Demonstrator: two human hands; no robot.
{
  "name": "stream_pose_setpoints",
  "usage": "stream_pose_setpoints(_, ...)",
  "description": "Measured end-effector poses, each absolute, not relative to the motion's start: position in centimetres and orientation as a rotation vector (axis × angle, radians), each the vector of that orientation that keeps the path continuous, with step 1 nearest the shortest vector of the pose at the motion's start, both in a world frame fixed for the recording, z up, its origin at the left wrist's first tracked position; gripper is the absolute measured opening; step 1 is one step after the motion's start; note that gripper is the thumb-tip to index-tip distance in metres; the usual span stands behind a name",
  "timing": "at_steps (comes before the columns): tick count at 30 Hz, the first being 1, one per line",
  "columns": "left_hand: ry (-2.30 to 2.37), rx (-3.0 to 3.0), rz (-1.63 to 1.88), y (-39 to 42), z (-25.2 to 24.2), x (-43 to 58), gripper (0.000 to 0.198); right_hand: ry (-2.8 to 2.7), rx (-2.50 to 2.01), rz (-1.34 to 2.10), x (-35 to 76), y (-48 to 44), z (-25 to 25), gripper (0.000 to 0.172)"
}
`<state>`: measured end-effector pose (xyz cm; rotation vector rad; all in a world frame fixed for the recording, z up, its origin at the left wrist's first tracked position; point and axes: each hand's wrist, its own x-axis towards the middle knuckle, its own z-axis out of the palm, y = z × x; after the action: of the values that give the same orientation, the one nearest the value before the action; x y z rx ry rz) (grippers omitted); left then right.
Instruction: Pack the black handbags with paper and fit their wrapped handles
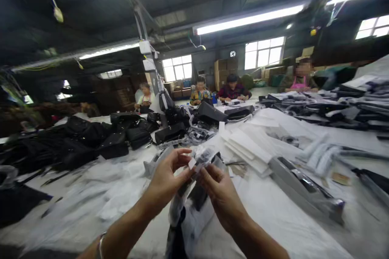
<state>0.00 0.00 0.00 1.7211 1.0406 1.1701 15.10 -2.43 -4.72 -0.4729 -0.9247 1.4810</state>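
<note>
My left hand [168, 180] and my right hand [220, 194] meet in front of me, above the white table [273, 210]. Both pinch a small clear plastic packet [202, 158] with something dark inside; a little white tag sticks out at its lower left. The fingers of each hand are curled round the packet's edges. Below my hands hangs a larger crumpled plastic bag [194, 214] with dark contents. The picture is smeared by motion.
Black bags [115, 137] lie piled at the left and middle of the table. White flat sheets [243, 145] are stacked right of my hands, and long bagged grey pieces [304, 186] lie farther right. Several people [232, 87] sit at the far end.
</note>
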Motion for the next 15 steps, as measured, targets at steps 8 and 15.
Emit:
stream_pose_setpoints(8,1.162,1.875,1.293,-0.8,-0.3,0.5,0.02,-0.909,-0.563,1.301,13.7,-1.3,-5.6,0.029)
stream_pose_setpoints(15,1.216,2.021,1.299,-2.6,0.7,0.9,0.029,-0.903,-0.549,1.238,13.2,-1.1,-5.9,0.028)
